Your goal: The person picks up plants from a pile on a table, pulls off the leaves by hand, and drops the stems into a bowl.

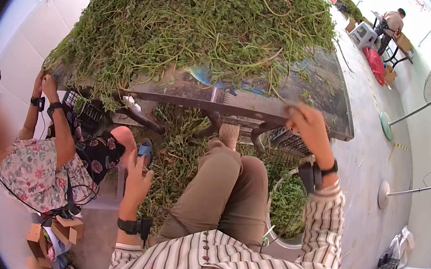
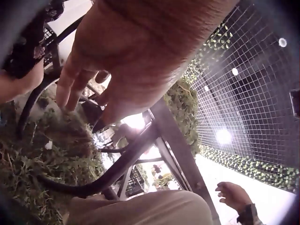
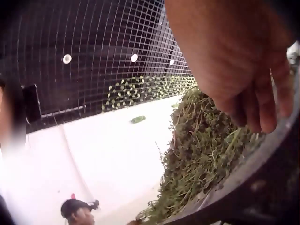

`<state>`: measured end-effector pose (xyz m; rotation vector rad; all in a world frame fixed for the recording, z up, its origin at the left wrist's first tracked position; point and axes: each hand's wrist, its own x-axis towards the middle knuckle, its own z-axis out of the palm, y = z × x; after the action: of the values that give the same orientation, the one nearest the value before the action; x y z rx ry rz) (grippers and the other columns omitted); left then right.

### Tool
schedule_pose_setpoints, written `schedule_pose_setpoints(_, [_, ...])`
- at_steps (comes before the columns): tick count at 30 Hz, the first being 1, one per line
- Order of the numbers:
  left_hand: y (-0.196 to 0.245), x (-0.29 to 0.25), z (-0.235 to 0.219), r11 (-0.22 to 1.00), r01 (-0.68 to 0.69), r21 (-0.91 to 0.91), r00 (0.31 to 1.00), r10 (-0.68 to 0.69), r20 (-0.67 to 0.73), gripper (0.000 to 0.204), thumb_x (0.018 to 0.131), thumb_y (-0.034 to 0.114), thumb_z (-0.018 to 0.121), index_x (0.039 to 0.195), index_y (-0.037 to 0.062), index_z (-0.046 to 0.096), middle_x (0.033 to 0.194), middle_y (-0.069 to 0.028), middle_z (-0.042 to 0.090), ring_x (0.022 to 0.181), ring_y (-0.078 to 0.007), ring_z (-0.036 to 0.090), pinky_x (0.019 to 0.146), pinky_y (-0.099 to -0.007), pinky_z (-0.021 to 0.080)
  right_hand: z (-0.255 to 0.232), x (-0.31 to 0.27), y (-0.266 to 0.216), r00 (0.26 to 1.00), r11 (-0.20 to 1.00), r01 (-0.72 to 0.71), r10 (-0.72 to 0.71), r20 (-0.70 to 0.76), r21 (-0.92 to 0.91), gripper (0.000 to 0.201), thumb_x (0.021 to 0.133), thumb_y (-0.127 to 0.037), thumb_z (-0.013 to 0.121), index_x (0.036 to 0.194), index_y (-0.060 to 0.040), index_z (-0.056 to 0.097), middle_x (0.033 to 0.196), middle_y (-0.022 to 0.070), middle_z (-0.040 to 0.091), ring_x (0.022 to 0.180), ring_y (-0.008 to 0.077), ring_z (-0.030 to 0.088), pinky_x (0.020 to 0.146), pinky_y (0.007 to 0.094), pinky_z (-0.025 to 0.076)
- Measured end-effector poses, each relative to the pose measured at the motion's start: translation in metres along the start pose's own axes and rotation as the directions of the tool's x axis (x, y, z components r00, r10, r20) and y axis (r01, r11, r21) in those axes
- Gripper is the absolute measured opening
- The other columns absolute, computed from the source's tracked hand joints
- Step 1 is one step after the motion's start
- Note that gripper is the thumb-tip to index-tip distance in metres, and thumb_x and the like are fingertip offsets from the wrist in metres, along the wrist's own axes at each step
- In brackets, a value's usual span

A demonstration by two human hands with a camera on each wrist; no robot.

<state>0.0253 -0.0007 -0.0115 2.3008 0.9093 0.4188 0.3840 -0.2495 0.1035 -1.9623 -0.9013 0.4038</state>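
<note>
I judge this a sorting step: greens (image 1: 206, 31) heaped on the table (image 1: 333, 92), left hand (image 1: 137, 185) with fingers apart, right hand (image 1: 310, 129) loosely bent near its edge, both seemingly empty; next probably calls for pinching greens.

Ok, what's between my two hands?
In the head view: leafy green stems nearest the left hand, then your brown trousers, then a curved bar under the table.
</note>
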Motion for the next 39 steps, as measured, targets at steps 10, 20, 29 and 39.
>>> schedule_pose_setpoints(10, [-0.008, -0.01, -0.004, 0.994, 0.095, -0.051, 0.995, -0.095, 0.012, 0.047, 0.081, 0.005, 0.055, 0.125, -0.0016, 0.042, 0.139, -0.0164, 0.024, 0.094, -0.0258, 0.055, 0.079, -0.0337, 0.046, 0.026, 0.162, 0.021, 0.941, 0.696, 0.248, -0.337, -0.002, -0.674, 0.029, 0.078, -0.008, 0.051, 0.107, -0.007, 0.056, 0.1, 0.0167, 0.054, 0.085, 0.0343, 0.055, 0.073, 0.0426, 0.046])
schedule_pose_setpoints(20, [-0.013, -0.006, -0.011, 0.988, 0.13, -0.078, 0.991, -0.13, -0.002, 0.046, 0.081, 0.005, 0.054, 0.124, -0.0034, 0.042, 0.139, -0.0163, 0.024, 0.099, -0.0269, 0.054, 0.081, -0.0333, 0.046, -0.005, 0.19, -0.029, 0.785, 0.717, 0.331, -0.57, -0.244, -0.613, 0.021, 0.078, -0.016, 0.058, 0.095, -0.0047, 0.063, 0.082, 0.0124, 0.057, 0.076, 0.0259, 0.057, 0.066, 0.0361, 0.047])
schedule_pose_setpoints(29, [0.003, -0.002, -0.023, 0.967, 0.163, -0.194, 0.987, -0.16, 0.033, 0.045, 0.083, 0.002, 0.053, 0.126, -0.004, 0.04, 0.14, -0.0154, 0.024, 0.113, -0.0257, 0.045, 0.084, -0.0308, 0.045, -0.011, 0.168, -0.116, 0.863, 0.939, 0.339, -0.284, -0.419, 0.062, 0.021, 0.083, -0.02, 0.058, 0.093, -0.0017, 0.064, 0.065, 0.0004, 0.058, 0.05, 0.0041, 0.047, 0.045, 0.0197, 0.038])
schedule_pose_setpoints(39, [0.032, 0.015, -0.034, 0.944, 0.02, -0.328, 1.0, -0.018, 0.009, 0.045, 0.083, 0.004, 0.052, 0.126, -0.0023, 0.04, 0.132, -0.0153, 0.035, 0.087, -0.0204, 0.058, 0.076, -0.0294, 0.047, 0.027, 0.133, -0.16, 0.899, 0.865, 0.42, -0.353, -0.261, 0.274, 0.02, 0.086, -0.017, 0.056, 0.097, -0.0014, 0.063, 0.068, 0.002, 0.058, 0.048, 0.0038, 0.043, 0.043, 0.0187, 0.033])
